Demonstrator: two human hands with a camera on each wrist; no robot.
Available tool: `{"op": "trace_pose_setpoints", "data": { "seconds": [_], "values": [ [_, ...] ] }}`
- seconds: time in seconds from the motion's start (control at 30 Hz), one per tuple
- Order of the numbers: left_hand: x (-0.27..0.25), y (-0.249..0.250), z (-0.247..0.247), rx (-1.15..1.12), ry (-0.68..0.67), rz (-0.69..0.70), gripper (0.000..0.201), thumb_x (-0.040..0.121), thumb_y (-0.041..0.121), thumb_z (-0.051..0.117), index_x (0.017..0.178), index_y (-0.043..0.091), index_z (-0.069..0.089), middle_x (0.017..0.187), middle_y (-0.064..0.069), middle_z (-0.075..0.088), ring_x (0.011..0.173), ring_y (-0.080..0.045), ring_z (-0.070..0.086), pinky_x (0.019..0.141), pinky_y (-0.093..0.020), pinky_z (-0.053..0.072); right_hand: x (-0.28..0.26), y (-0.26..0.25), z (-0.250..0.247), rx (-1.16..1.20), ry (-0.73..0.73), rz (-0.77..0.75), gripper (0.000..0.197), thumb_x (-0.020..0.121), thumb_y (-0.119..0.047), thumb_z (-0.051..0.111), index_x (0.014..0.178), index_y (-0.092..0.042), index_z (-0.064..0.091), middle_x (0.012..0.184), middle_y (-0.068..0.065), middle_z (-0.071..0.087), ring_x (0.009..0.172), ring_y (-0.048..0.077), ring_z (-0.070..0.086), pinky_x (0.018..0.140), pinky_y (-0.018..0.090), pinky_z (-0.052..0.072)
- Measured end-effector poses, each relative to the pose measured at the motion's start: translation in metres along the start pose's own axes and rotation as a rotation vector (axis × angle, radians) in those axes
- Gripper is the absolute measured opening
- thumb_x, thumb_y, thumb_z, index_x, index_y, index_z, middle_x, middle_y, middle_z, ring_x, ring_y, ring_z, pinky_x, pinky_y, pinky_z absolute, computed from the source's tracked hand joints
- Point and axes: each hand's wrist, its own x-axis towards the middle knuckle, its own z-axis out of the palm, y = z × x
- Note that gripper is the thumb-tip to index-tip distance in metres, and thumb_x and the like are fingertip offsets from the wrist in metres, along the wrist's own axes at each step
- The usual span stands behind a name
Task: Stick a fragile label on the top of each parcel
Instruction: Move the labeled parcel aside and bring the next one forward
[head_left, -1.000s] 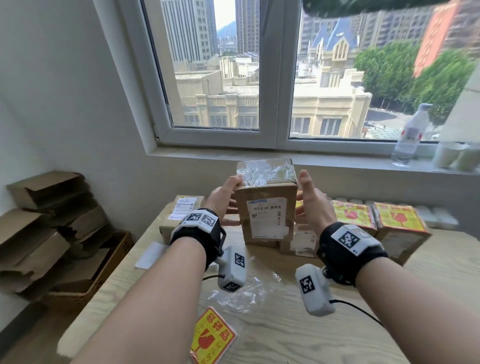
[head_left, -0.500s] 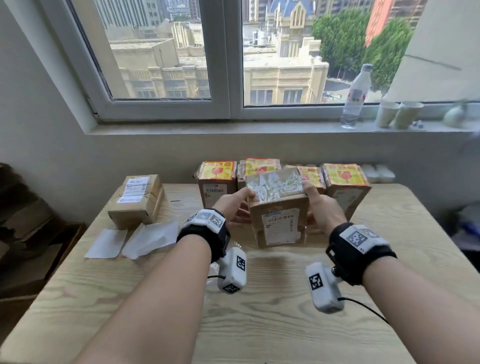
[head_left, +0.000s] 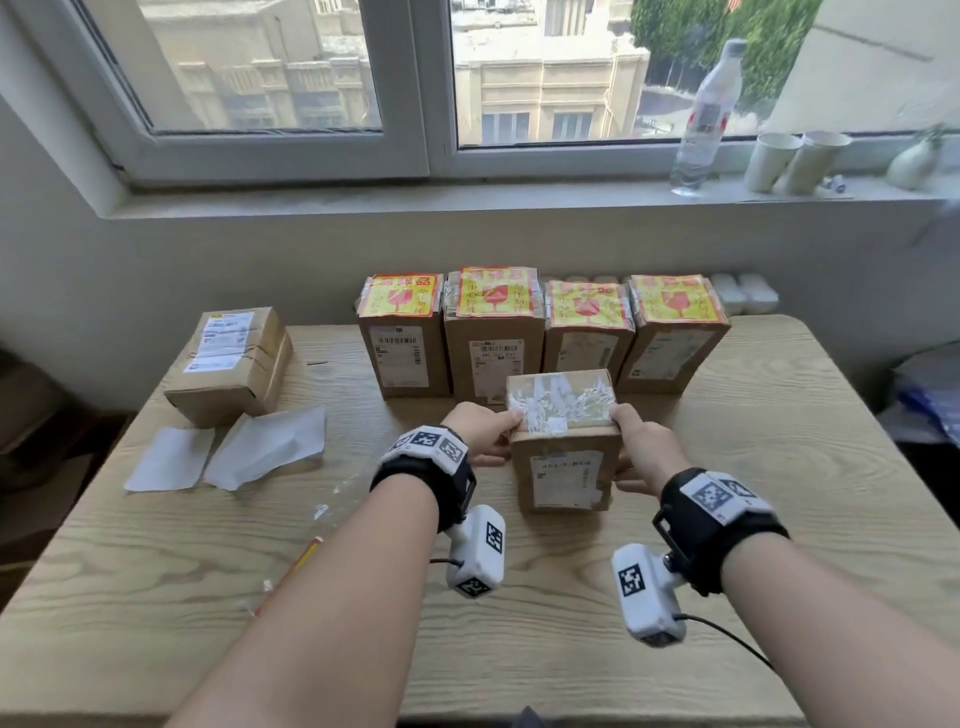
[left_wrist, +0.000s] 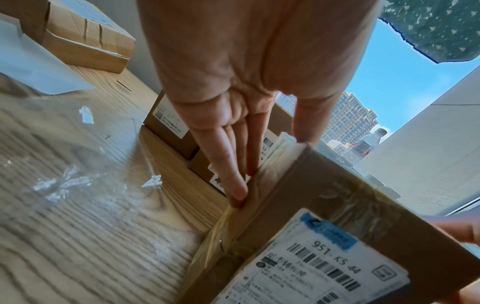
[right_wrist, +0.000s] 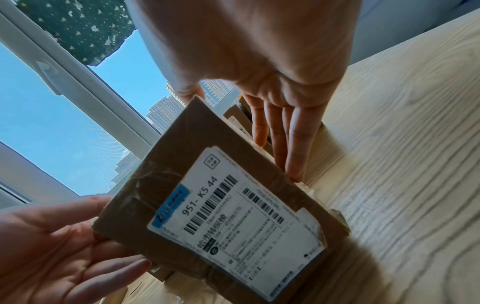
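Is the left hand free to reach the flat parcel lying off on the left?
Probably not yet: the left hand presses the upright parcel with the right hand. The flat parcel lies unobstructed.

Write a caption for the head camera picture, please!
Both hands, left and right, steady an unlabelled parcel on the table before four labelled parcels.

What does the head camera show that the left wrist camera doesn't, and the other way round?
Only the head view shows the tops of the four labelled parcels in the back row with their yellow and red fragile labels, the paper cups on the sill, and the right hand. Only the left wrist view shows the left hand's straight fingers lying flat against the parcel's side. Both show the held parcel with its shipping label, the flat parcel at the left, and the water bottle.
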Motion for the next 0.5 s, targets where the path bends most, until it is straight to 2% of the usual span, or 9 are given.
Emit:
{"op": "trace_pose_setpoints", "data": {
  "seconds": [0.07, 0.13, 0.2, 0.27, 0.37, 0.43, 0.5],
  "values": [
    [0.001, -0.004, 0.001, 0.022, -0.009, 0.011, 0.031, 0.092, 0.03, 0.061, 0.102, 0.002, 0.065, 0.112, -0.017, 0.069, 0.094, -0.023, 0.068, 0.082, -0.032, 0.057, 0.001, 0.002, -0.001, -0.012, -0.01, 0.014, 0.058, 0.076, -0.06, 0.04, 0.097, -0.01, 0.059, 0.098, 0.016, 0.067, 0.09, 0.031, 0.066, 0.077, 0.041, 0.059],
    [0.001, -0.007, 0.0, 0.046, -0.015, 0.024, 0.041, 0.091, 0.033, 0.062, 0.115, 0.0, 0.063, 0.111, -0.015, 0.07, 0.097, -0.023, 0.07, 0.086, -0.034, 0.057, 0.0, 0.002, -0.003, -0.016, -0.001, 0.02, 0.06, 0.075, -0.06, 0.041, 0.099, -0.008, 0.059, 0.099, 0.015, 0.066, 0.092, 0.032, 0.064, 0.083, 0.044, 0.057],
    [-0.001, -0.007, -0.003, 0.069, -0.016, 0.036, 0.045, 0.092, 0.035, 0.06, 0.121, 0.0, 0.061, 0.113, -0.014, 0.069, 0.099, -0.023, 0.069, 0.087, -0.035, 0.057, -0.003, -0.002, -0.005, -0.074, 0.065, -0.017, 0.06, 0.076, -0.06, 0.046, 0.104, -0.008, 0.057, 0.102, 0.01, 0.062, 0.094, 0.029, 0.059, 0.086, 0.039, 0.05],
    [-0.001, -0.008, -0.01, 0.086, 0.0, 0.04, 0.046, 0.093, 0.036, 0.058, 0.123, 0.001, 0.059, 0.114, -0.013, 0.068, 0.099, -0.024, 0.068, 0.086, -0.034, 0.056, -0.011, -0.013, -0.006, -0.158, 0.211, -0.136, 0.045, 0.084, -0.048, 0.053, 0.11, -0.012, 0.056, 0.108, 0.007, 0.059, 0.095, 0.025, 0.055, 0.079, 0.032, 0.041],
    [-0.006, -0.008, -0.033, 0.122, 0.062, 0.042, 0.039, 0.094, 0.031, 0.058, 0.121, 0.004, 0.059, 0.105, -0.01, 0.067, 0.092, -0.022, 0.067, 0.085, -0.033, 0.056, -0.028, -0.04, 0.003, -0.184, 0.361, -0.423, 0.027, 0.088, -0.029, 0.059, 0.112, -0.015, 0.056, 0.112, 0.002, 0.053, 0.094, 0.018, 0.053, 0.076, 0.027, 0.039],
    [-0.01, -0.008, -0.056, 0.132, 0.114, 0.049, 0.031, 0.094, 0.027, 0.058, 0.117, 0.006, 0.061, 0.1, -0.009, 0.067, 0.086, -0.02, 0.066, 0.08, -0.031, 0.055, -0.036, -0.062, 0.018, -0.192, 0.348, -0.583, 0.019, 0.09, -0.02, 0.058, 0.109, -0.016, 0.057, 0.106, -0.001, 0.054, 0.091, 0.015, 0.054, 0.075, 0.026, 0.041],
    [-0.015, -0.011, -0.084, 0.122, 0.164, 0.041, 0.022, 0.095, 0.024, 0.056, 0.111, 0.01, 0.061, 0.094, -0.006, 0.067, 0.078, -0.016, 0.064, 0.074, -0.027, 0.053, -0.045, -0.082, 0.04, -0.179, 0.263, -0.666, 0.014, 0.091, -0.017, 0.056, 0.104, -0.017, 0.059, 0.099, -0.001, 0.06, 0.088, 0.014, 0.057, 0.073, 0.025, 0.045]
  ]
}}
